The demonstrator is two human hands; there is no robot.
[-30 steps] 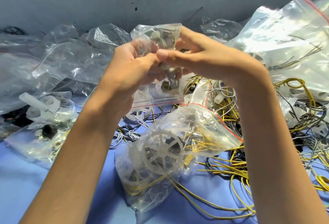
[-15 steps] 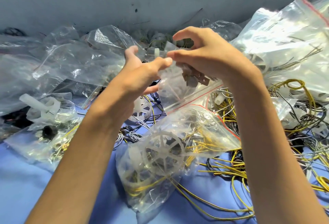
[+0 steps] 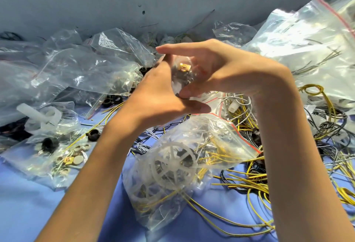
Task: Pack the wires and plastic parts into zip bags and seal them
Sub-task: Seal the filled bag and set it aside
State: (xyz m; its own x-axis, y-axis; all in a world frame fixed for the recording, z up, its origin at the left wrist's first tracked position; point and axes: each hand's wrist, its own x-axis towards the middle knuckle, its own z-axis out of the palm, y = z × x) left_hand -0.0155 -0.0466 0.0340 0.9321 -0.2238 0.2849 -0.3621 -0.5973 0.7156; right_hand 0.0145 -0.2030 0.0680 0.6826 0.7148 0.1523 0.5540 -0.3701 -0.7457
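Both hands meet above the middle of the table around a small clear zip bag (image 3: 182, 74) holding dark parts and a brass-coloured piece. My left hand (image 3: 159, 95) cups it from the left and below. My right hand (image 3: 217, 72) pinches it between thumb and fingers, forefinger stretched out over the top. The bag's red-lined mouth (image 3: 211, 99) hangs below the hands. In front lies a filled zip bag (image 3: 184, 164) with white plastic wheels and yellow wires, its mouth open toward the right.
Loose yellow, black and grey wires (image 3: 259, 180) sprawl across the blue table at the right. A large zip bag (image 3: 307, 45) rises at the far right. Crumpled bags (image 3: 80, 68) pile at the back left; a bag of washers and black rings (image 3: 57, 155) lies front left.
The small bag has turned in my hands from hanging upright to being bunched between both palms. My hands have shifted slightly lower and my right forefinger has stretched out.
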